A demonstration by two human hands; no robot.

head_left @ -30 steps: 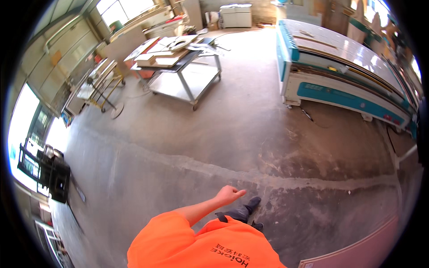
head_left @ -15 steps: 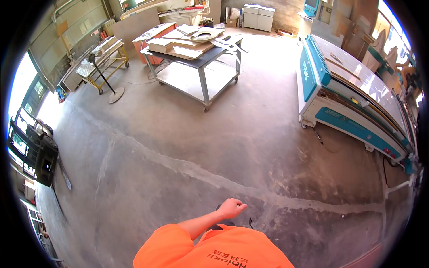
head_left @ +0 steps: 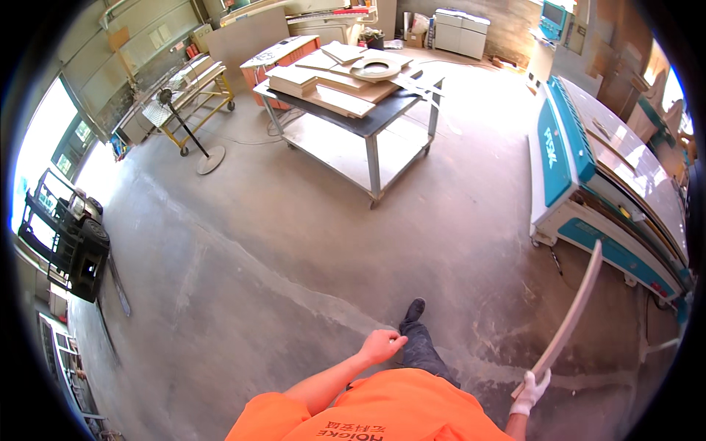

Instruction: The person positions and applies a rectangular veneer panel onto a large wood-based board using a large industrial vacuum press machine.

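Observation:
My left hand (head_left: pixel 382 346), bare, is held in front of my orange shirt with its fingers curled closed. I see nothing in it. On the right, my right hand (head_left: pixel 531 394) wears a whitish glove and is closed round the lower end of a long, thin, slightly curved strip (head_left: pixel 571 320), pale brown like wood. The strip slants up and away from the hand, and its far end overlaps the front of the white and teal machine in view. One dark shoe (head_left: pixel 415 310) shows on the floor ahead of me.
A wheeled work table (head_left: pixel 373 158) carries stacked boards (head_left: pixel 340 99) and a pale ring (head_left: pixel 375 69). The large white and teal machine (head_left: pixel 550 147) stands at right. At left are a pedestal fan (head_left: pixel 211 159), a yellow-framed cart (head_left: pixel 173 140) and a dark forklift (head_left: pixel 77 257).
My right hand and the strip have come into view at the right. My shoe and trouser leg now show. The table and machine sit farther right and lower in view.

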